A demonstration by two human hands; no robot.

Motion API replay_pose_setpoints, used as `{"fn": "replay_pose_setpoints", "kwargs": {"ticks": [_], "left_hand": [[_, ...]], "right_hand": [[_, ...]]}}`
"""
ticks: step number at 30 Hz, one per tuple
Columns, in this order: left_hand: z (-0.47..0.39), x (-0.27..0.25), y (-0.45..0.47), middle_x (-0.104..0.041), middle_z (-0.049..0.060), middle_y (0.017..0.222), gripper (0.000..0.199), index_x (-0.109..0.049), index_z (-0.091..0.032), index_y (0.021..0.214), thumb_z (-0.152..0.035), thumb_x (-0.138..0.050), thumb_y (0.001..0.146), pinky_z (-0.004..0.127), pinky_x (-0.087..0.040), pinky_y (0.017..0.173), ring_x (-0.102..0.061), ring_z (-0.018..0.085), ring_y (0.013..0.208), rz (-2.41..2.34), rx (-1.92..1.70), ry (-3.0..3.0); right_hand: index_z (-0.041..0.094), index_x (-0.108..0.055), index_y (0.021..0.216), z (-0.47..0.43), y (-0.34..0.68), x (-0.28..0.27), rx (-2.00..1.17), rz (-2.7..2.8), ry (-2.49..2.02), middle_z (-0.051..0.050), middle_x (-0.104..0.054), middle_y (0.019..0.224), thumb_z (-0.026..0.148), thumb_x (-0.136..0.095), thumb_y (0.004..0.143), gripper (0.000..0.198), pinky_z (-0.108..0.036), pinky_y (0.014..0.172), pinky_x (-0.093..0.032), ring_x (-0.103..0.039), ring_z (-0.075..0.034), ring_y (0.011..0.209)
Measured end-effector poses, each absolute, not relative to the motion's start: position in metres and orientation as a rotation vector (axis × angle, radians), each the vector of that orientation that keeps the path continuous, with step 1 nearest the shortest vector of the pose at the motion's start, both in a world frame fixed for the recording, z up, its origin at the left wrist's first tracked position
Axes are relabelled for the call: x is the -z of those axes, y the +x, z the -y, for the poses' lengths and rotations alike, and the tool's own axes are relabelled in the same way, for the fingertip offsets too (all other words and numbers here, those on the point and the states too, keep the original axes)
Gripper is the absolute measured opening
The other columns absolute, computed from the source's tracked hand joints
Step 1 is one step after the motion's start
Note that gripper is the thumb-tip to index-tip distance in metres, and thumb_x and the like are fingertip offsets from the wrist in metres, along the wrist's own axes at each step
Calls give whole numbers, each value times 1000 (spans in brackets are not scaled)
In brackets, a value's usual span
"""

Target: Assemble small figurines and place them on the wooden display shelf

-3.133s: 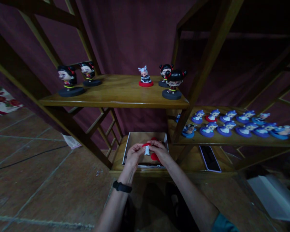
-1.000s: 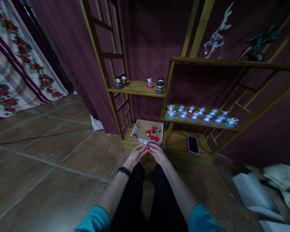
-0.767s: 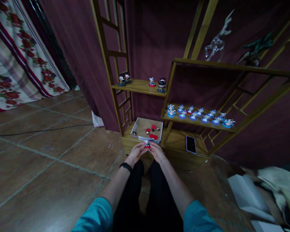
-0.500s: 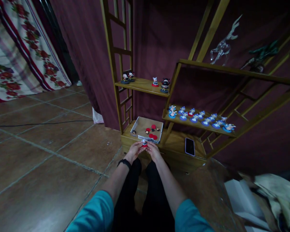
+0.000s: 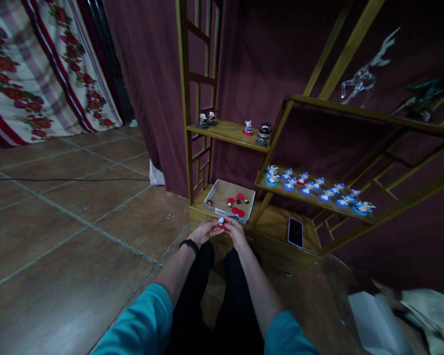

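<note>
One red-based figurine (image 5: 221,223) between the two hands (image 5: 204,230)

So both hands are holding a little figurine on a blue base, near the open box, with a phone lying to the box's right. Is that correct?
Not quite: the base is red, not blue, as the head view shows. The rest stands: the left hand and right hand hold the figurine near the open box, and the phone lies to its right.

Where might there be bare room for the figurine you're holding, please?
Bare wood shows on the left shelf between the leftmost figurines and the white figurine, and on the bottom board between the box and the phone. Figurines crowd the right shelf.
</note>
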State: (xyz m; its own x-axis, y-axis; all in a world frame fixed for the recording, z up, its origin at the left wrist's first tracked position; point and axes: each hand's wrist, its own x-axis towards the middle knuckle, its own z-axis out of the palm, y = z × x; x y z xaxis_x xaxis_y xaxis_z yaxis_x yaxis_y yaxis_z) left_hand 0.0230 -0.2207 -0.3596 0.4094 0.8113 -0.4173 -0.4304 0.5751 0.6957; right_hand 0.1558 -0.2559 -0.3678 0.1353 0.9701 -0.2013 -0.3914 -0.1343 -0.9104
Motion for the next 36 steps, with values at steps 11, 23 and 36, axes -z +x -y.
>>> {"fn": "replay_pose_setpoints", "kwargs": {"ticks": [11,23,36], "left_hand": [[214,362,30,-62,3,55,8,-60,-10,71,-16,-63,74,14,-41,41,-54,6,40,-958,-893,589],[219,361,25,-68,8,73,16,-64,-9,85,-4,-63,70,20,-51,61,-63,10,59,-800,-866,664],[222,362,26,-67,9,71,19,-63,-8,85,-1,-64,67,22,-53,60,-65,13,59,-843,-931,663]], "right_hand": [[17,-67,87,253,158,372,-1465,670,-1082,0,-67,66,27,-72,54,34,-22,53,-43,-53,-9,52],[19,-65,89,251,162,378,-1476,578,-1039,0,-66,65,23,-71,58,31,-22,56,-45,-56,-9,54],[17,-66,89,254,163,379,-1474,612,-937,-2,-69,74,22,-71,60,30,-24,61,-48,-59,-10,60]]}}
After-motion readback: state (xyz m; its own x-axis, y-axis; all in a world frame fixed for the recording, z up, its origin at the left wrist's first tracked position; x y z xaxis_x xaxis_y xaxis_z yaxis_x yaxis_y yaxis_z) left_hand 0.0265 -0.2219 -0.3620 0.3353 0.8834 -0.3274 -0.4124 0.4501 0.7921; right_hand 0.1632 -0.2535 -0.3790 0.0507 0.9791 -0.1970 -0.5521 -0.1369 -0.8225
